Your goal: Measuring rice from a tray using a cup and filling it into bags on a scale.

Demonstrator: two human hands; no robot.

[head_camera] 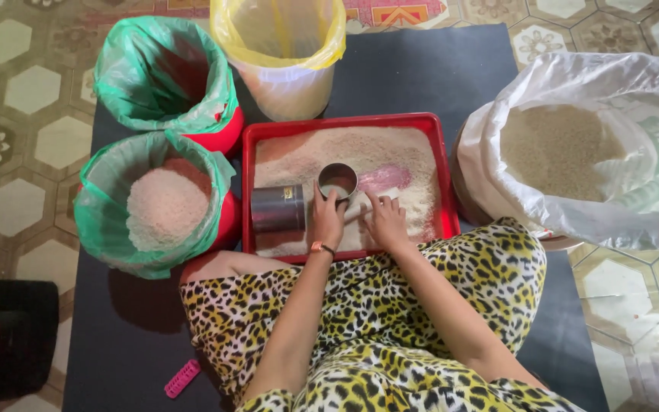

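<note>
A red tray (436,152) spread with rice lies on a dark mat in front of my knees. My left hand (327,219) grips a small upright metal cup (338,181) standing in the tray's rice. My right hand (385,221) rests on the rice just right of the cup, fingers bent; whether it holds something is unclear. A pink scoop (384,178) lies in the rice beyond my right hand. A larger metal can (277,208) lies on its side at the tray's left.
Two red buckets lined with green bags stand left of the tray; the nearer one (154,204) holds rice, the farther one (163,75) looks empty. A yellow-lined bin (284,53) stands behind. A big white sack of grain (573,145) sits right. A pink clip (181,378) lies on the mat.
</note>
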